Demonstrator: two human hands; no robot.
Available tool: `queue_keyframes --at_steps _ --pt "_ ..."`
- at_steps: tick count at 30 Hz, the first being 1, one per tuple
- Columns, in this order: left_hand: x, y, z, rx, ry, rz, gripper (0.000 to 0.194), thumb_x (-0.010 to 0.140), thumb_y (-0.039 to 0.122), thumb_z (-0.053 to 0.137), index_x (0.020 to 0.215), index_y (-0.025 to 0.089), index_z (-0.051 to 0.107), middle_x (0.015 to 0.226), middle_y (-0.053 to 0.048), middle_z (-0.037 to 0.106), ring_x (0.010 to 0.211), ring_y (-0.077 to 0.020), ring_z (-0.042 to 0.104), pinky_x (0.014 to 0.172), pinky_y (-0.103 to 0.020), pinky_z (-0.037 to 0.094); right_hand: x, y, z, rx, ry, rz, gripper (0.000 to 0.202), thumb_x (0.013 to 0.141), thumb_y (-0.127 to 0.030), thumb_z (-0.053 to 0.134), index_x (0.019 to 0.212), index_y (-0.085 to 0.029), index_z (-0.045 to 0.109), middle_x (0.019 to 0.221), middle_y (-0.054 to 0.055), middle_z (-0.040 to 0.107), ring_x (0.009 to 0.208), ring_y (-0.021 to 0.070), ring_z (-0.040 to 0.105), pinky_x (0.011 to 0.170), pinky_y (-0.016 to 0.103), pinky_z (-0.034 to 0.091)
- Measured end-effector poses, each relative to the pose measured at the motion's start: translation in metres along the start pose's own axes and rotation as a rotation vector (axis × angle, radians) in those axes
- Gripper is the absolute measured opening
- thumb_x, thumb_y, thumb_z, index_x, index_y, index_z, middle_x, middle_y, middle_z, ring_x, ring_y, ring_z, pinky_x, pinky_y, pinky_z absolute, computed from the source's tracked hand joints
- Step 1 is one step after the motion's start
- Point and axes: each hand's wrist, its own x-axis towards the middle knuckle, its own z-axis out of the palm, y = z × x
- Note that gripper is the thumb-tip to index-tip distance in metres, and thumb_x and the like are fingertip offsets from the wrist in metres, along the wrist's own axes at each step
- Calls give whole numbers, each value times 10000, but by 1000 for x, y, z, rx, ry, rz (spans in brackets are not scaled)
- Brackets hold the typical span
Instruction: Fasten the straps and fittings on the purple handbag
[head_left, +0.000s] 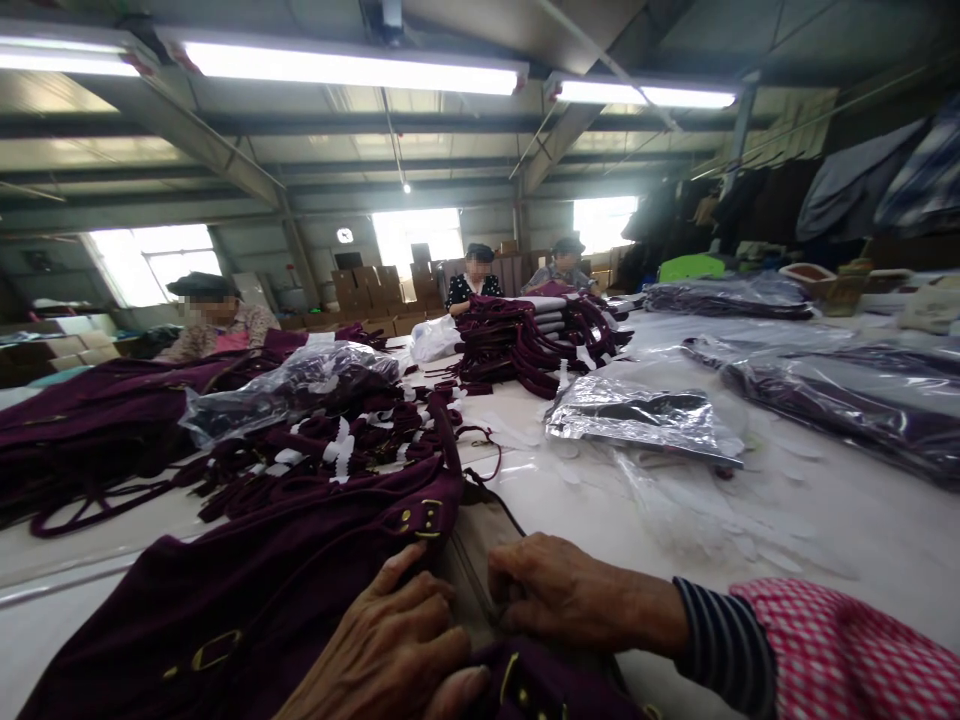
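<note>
A dark purple garment (247,590) with gold buckles lies in front of me on the white table (825,500). My left hand (390,650) rests flat on its cloth near the bottom edge, fingers spread. My right hand (559,590) is curled on the garment's beige lining (472,560), pinching its edge. A pink checked sleeve over a striped cuff covers my right arm. A pile of purple belts with white tags (337,450) lies just beyond the garment.
Plastic-bagged garments (637,415) lie at centre and right. A stack of purple garments (525,335) stands further back. Three people sit at the table's far side and left. Cardboard boxes stand by the windows.
</note>
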Motion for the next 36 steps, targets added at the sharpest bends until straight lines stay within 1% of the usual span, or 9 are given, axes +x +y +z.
queue_keyframes --at_steps 8,10,12,17,20,23,28,31,36 --pt "23 -25 7 65 146 1 231 953 439 619 832 265 710 992 -14 716 1181 -260 559 1114 -507 308 15 6 11 -374 18 -121 82 877 -228 652 854 -161 610 824 27 686 660 152 593 517 242 317" --pt "38 -36 5 59 107 -70 345 994 429 552 740 238 687 875 -10 714 1100 -255 592 1127 -565 246 21 11 21 -495 101 -145 46 913 -132 583 910 -154 623 788 16 691 609 139 591 475 246 287" --pt "50 -45 5 41 36 -178 378 1041 350 444 765 227 671 785 -5 685 927 -221 622 1070 -537 326 31 16 28 -571 167 -153 116 925 -83 539 954 -154 626 777 15 698 588 142 602 455 245 293" --pt "53 -47 23 -24 -83 -476 273 978 140 383 1109 203 614 907 -55 658 816 -212 627 755 -347 483 74 17 29 -484 301 -44 116 892 -235 609 967 -149 629 861 82 733 658 202 662 527 264 429" --pt "44 -49 31 49 -101 -452 526 865 23 399 1344 198 528 1180 -113 644 1082 -248 599 891 -377 492 97 14 32 -427 384 10 179 919 -261 535 1018 -140 621 925 115 738 741 236 692 575 286 451" --pt "40 -59 28 116 -65 -412 604 806 -6 417 1342 227 569 1438 -98 543 1357 -287 430 1026 -450 425 106 16 41 -379 452 20 194 941 -281 497 1048 -148 588 970 109 733 821 242 701 595 284 439" --pt "36 -87 32 37 -85 -330 280 883 196 494 960 305 740 1031 -14 740 1056 -227 619 939 -400 423 111 30 53 -352 542 -47 181 868 -363 583 905 -191 545 876 67 715 774 239 688 535 284 355" --pt "29 -113 52 68 11 -331 265 867 288 530 973 378 756 1073 11 752 1054 -240 633 867 -370 436 115 37 55 -354 557 -122 184 847 -375 586 899 -206 533 872 42 706 748 224 672 514 282 333" --pt "26 -138 88 220 27 -342 388 826 230 496 1019 439 760 1135 28 746 1067 -258 661 858 -383 447 117 38 50 -268 535 -154 181 813 -346 616 901 -197 563 888 36 705 741 197 656 540 249 387"
